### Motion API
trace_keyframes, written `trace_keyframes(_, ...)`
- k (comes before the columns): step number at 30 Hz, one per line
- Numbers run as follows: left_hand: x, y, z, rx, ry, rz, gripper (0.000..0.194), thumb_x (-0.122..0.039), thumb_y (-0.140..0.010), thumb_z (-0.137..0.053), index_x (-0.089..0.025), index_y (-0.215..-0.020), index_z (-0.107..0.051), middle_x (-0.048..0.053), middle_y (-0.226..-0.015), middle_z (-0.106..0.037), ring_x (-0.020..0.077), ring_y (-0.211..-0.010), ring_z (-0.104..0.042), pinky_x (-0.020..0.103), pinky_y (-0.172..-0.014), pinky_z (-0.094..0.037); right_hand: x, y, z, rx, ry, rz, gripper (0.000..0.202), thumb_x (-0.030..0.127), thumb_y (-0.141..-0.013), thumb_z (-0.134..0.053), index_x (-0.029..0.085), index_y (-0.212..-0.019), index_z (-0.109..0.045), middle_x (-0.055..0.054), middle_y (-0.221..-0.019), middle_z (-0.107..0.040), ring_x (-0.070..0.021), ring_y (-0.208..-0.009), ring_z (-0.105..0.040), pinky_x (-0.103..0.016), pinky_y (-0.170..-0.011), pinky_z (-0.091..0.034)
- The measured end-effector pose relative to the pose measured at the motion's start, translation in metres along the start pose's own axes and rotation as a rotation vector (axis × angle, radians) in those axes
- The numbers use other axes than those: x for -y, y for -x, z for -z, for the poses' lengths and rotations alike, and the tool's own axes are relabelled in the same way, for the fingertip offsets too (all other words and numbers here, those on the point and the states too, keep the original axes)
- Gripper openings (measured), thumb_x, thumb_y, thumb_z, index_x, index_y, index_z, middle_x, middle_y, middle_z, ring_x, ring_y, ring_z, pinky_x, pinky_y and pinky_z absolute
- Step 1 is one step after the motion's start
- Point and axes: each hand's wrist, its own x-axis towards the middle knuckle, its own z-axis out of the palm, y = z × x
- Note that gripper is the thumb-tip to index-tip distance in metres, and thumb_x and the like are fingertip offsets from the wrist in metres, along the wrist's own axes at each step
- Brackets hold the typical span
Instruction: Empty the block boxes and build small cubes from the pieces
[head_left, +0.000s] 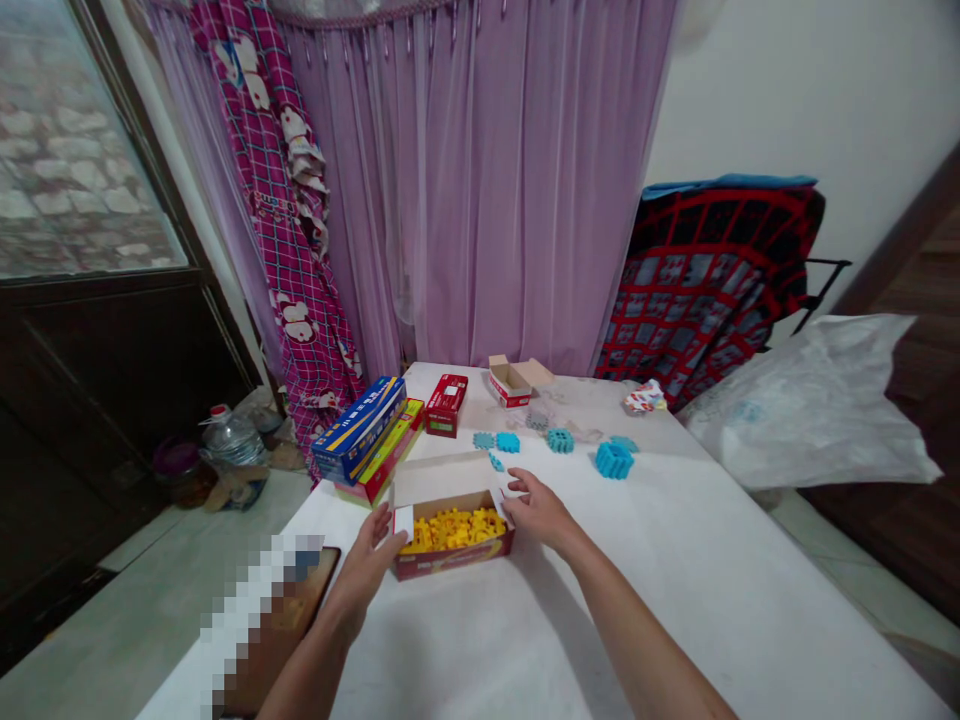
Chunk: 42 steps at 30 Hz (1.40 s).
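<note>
An open red box (455,561) with its lid raised at the back stands on the white table, full of yellow pieces (456,529). My left hand (367,552) is at the box's left end, fingers apart, with the thumb by the white end flap. At the right end is my right hand (538,508), its fingers spread beside the other flap. Neither hand has anything visible wrapped in its fingers. Behind the box lie several blue pieces (508,443), and a blue block-like shape (614,460) sits farther right.
Blue boxes (360,430) rest on a yellow-green and red box (390,455) at the left. A closed red box (446,405) and an open empty carton (511,384) stand at the back of the table (675,580). A plastic bag (810,410) is at the right.
</note>
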Motion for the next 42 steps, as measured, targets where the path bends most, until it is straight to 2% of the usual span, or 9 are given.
trace_keyframes(4,-0.006,-0.004,0.019,-0.090,-0.213,-0.083,0.057,-0.033,-0.079,-0.064,-0.020,-0.133,-0.050,0.013,-0.141,-0.055,0.0241,-0.129,-0.053,0.037,-0.103,-0.047,0.006,-0.020,0.021,-0.018,0.015,0.089,0.038,0.018,-0.076,-0.057,0.019,-0.113,-0.069,-0.007,-0.116,-0.070,-0.0193,-0.099,-0.067,-0.031,-0.089,-0.052)
trace_keyframes(9,-0.049,-0.011,0.035,-0.277,-0.751,-0.502,0.045,-0.038,-0.082,-0.054,-0.021,-0.123,-0.059,0.009,-0.119,-0.067,0.0247,-0.109,-0.064,0.040,-0.093,-0.051,0.040,-0.051,0.034,0.012,0.458,0.181,0.034,0.021,-0.087,-0.050,0.021,-0.114,-0.071,-0.005,-0.113,-0.073,-0.0193,-0.101,-0.068,-0.029,-0.086,-0.051)
trace_keyframes(11,-0.071,-0.012,0.030,-0.236,-0.997,-0.626,0.035,-0.033,-0.087,-0.047,-0.023,-0.115,-0.065,0.008,-0.114,-0.069,0.0230,-0.104,-0.064,0.037,-0.093,-0.050,0.056,-0.059,0.031,0.047,0.595,0.227,0.035,0.025,-0.089,-0.050,0.024,-0.118,-0.070,-0.004,-0.117,-0.072,-0.0203,-0.105,-0.067,-0.029,-0.087,-0.050)
trace_keyframes(16,-0.104,-0.018,-0.001,-0.030,-1.417,-0.583,0.038,-0.023,-0.086,-0.049,-0.021,-0.121,-0.063,0.011,-0.121,-0.066,0.0261,-0.107,-0.064,0.038,-0.089,-0.049,0.086,-0.065,0.017,0.145,0.737,0.334,0.023,0.026,-0.081,-0.061,0.029,-0.097,-0.078,-0.003,-0.106,-0.076,-0.0247,-0.104,-0.067,-0.031,-0.084,-0.048)
trace_keyframes(20,-0.108,-0.025,-0.011,0.009,-1.452,-0.595,0.058,-0.024,-0.079,-0.060,-0.024,-0.136,-0.052,0.012,-0.138,-0.057,0.0299,-0.124,-0.054,0.043,-0.097,-0.044,0.101,-0.060,0.019,0.133,0.812,0.356,0.023,0.023,-0.081,-0.059,0.029,-0.091,-0.079,-0.003,-0.100,-0.077,-0.0250,-0.100,-0.067,-0.031,-0.081,-0.047)
trace_keyframes(24,-0.103,-0.033,0.001,0.067,-1.438,-0.592,0.072,-0.026,-0.078,-0.062,-0.025,-0.147,-0.038,0.012,-0.146,-0.051,0.0296,-0.133,-0.046,0.046,-0.100,-0.041,0.110,-0.044,0.034,0.102,0.857,0.434,0.025,0.026,-0.085,-0.057,0.031,-0.098,-0.078,-0.002,-0.103,-0.076,-0.0224,-0.099,-0.067,-0.029,-0.080,-0.046)
trace_keyframes(31,-0.091,-0.020,0.016,0.062,-1.289,-0.896,0.029,-0.037,-0.093,-0.050,-0.028,-0.114,-0.069,0.006,-0.118,-0.071,0.0266,-0.113,-0.060,0.045,-0.092,-0.040,0.094,0.001,0.050,0.028,0.833,0.688,0.022,0.031,-0.092,-0.056,0.027,-0.095,-0.077,-0.005,-0.105,-0.074,-0.0219,-0.098,-0.064,-0.035,-0.085,-0.044)
trace_keyframes(36,-0.078,0.002,0.016,0.015,-1.197,-1.057,0.039,-0.044,-0.097,-0.039,-0.026,-0.109,-0.072,0.006,-0.103,-0.074,0.0231,-0.097,-0.063,0.041,-0.085,-0.041,0.072,0.018,0.051,0.039,0.653,0.722,0.019,0.027,-0.090,-0.059,0.026,-0.102,-0.074,-0.005,-0.110,-0.073,-0.0224,-0.101,-0.063,-0.037,-0.088,-0.045)
trace_keyframes(42,-0.067,0.013,0.021,0.018,-1.198,-1.093,0.039,-0.040,-0.098,-0.036,-0.028,-0.112,-0.070,0.005,-0.105,-0.074,0.0219,-0.097,-0.063,0.041,-0.086,-0.040,0.060,0.026,0.051,0.089,0.435,0.680,0.018,0.024,-0.088,-0.058,0.026,-0.099,-0.072,-0.003,-0.106,-0.074,-0.0200,-0.101,-0.064,-0.035,-0.091,-0.046)
